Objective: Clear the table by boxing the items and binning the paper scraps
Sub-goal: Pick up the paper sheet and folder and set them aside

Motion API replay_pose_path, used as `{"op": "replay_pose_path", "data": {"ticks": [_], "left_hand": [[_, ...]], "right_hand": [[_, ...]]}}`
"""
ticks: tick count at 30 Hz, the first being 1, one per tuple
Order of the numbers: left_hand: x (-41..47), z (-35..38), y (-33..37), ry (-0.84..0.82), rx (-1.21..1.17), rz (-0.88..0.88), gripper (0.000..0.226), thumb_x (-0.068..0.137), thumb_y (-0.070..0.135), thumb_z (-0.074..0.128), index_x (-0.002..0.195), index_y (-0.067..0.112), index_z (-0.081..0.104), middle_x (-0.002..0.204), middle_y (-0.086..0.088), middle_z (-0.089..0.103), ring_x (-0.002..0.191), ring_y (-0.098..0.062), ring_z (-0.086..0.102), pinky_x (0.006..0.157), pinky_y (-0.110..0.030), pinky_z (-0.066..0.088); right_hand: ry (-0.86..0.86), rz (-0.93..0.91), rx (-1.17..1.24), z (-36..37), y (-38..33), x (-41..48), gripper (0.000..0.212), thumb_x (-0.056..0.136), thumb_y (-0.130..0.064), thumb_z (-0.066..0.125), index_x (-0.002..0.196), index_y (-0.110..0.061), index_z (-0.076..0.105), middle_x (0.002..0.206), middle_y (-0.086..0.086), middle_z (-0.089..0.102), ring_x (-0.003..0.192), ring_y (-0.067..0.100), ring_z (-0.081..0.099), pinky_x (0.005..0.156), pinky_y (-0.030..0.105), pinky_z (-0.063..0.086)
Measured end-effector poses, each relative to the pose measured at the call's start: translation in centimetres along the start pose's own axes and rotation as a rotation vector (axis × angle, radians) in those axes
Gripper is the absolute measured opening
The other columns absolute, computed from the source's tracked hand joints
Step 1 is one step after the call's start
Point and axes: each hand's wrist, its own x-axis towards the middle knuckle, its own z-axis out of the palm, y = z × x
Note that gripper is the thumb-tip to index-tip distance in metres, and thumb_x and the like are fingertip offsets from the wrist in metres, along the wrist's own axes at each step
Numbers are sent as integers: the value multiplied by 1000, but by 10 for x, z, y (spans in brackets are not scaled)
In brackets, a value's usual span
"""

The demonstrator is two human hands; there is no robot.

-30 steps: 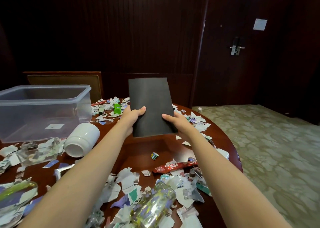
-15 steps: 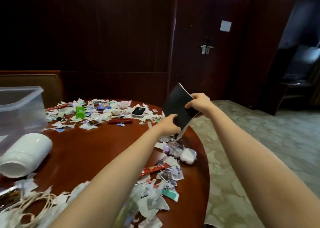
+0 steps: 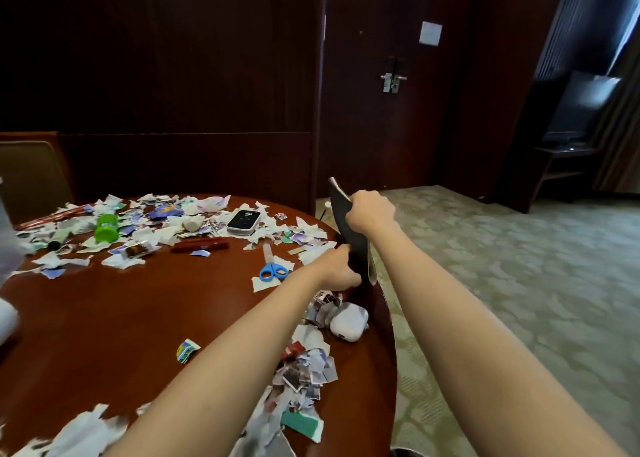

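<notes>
A thin black board (image 3: 353,245) stands on edge at the right rim of the round wooden table (image 3: 145,304). My left hand (image 3: 337,271) grips its lower end and my right hand (image 3: 370,211) grips its upper edge. Torn paper scraps (image 3: 311,363) lie in a strip along the right side and across the far part of the table. Among them are blue-handled scissors (image 3: 272,266), a white earbud case (image 3: 348,321), a small black-and-white device (image 3: 244,221), a green bottle (image 3: 105,228) and a red sachet (image 3: 200,245).
A chair back (image 3: 31,176) stands behind the table at the left. Part of a clear plastic box (image 3: 8,241) and a white jar (image 3: 7,321) show at the left edge. Patterned carpet (image 3: 519,283) lies to the right, a dark door (image 3: 391,82) behind.
The view has swung right. Both hands carried the black board from the table's middle to its right rim and turned it from flat-facing to edge-on. The box and jar slid nearly out of view.
</notes>
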Motion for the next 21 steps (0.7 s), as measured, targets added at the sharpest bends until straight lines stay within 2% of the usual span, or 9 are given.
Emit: {"op": "replay_pose_path", "data": {"ticks": [5,8,9,10,12,14,17,19,21], "left_hand": [[-1,-11,-20,44,-19,-70,69,91,11,51,149,8,14,149,-13,32,126,-28,45,85,-26,39],[-2,-16,-31,87,-15,-150,64,93,9,45,148,3,13,136,-19,42,118,-28,48,77,-25,40],[-2,-17,-34,102,-6,-186,65,93,8,43,149,1,9,131,-21,44,121,-30,46,83,-28,42],[-2,-20,-38,121,6,-216,66,93,6,41,149,0,7,134,-23,43,127,-33,41,95,-33,39],[-4,-26,-43,144,33,-245,63,94,4,38,148,-3,7,145,-26,32,139,-35,26,115,-41,20],[-8,-30,-46,153,45,-250,59,94,1,35,147,-4,9,149,-25,25,141,-34,21,118,-40,12],[-11,-37,-54,167,-51,-228,44,95,4,37,138,2,30,140,-22,38,134,-38,30,113,-40,24],[-13,-40,-59,176,-79,-203,34,94,5,39,128,2,41,126,-21,47,128,-38,38,101,-38,35],[-18,-44,-61,185,-97,-178,33,93,6,43,125,0,45,117,-16,54,117,-34,49,87,-34,41]], "right_hand": [[-35,-63,-22,8,-21,6,32,92,-13,46,122,-6,54,123,14,57,115,32,54,86,35,46],[-83,-110,-36,13,-27,-1,32,92,-15,46,123,-8,52,125,14,55,116,33,53,85,34,44],[-105,-126,-45,15,-28,-4,32,92,-16,46,123,-9,51,126,14,54,117,33,51,86,34,44],[-126,-139,-53,16,-31,-6,33,92,-15,45,124,-9,51,127,15,54,119,33,49,88,35,43],[-155,-165,-54,17,-38,-9,34,91,-15,45,124,-9,50,127,15,54,119,33,49,90,35,43],[-170,-183,-17,14,-48,-11,34,91,-14,46,123,-8,52,126,15,55,117,33,52,89,34,44],[-200,-207,46,11,-63,-17,32,90,-12,44,120,-8,53,122,15,57,113,33,54,82,32,42],[-217,-221,84,12,-74,-21,29,89,-11,44,117,-8,54,119,14,58,110,33,55,77,31,39],[-225,-228,108,14,-84,-24,29,87,-11,44,115,-9,55,118,15,59,111,35,54,80,32,40]]}}
